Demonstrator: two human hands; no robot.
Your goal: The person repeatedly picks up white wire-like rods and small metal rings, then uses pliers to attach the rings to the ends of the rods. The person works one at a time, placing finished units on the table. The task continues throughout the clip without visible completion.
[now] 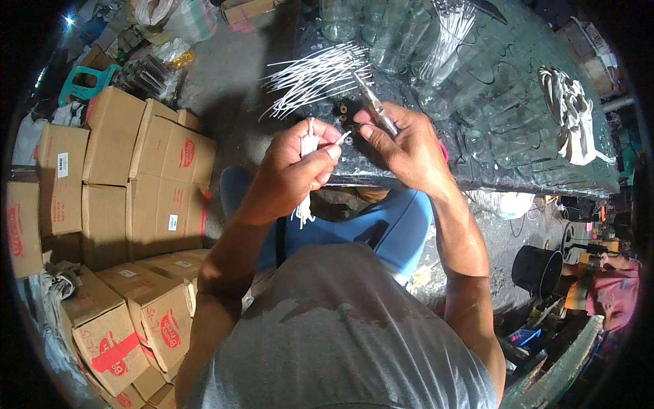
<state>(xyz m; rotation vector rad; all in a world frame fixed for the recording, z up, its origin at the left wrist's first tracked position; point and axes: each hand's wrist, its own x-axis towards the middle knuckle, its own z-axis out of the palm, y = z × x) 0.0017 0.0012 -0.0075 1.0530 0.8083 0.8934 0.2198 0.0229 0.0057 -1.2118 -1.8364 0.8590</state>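
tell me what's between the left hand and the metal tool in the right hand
In the head view, a few small round pieces lie on the dark tabletop between the left hand and the metal tool in the right hand.

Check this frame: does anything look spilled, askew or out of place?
Slightly: small rings lie loose between the left hand and right hand, and the white strands ahead are splayed crosswise rather than squared up. The grey shirt shows a darker patch, perhaps damp or shadow. No spill is evident.
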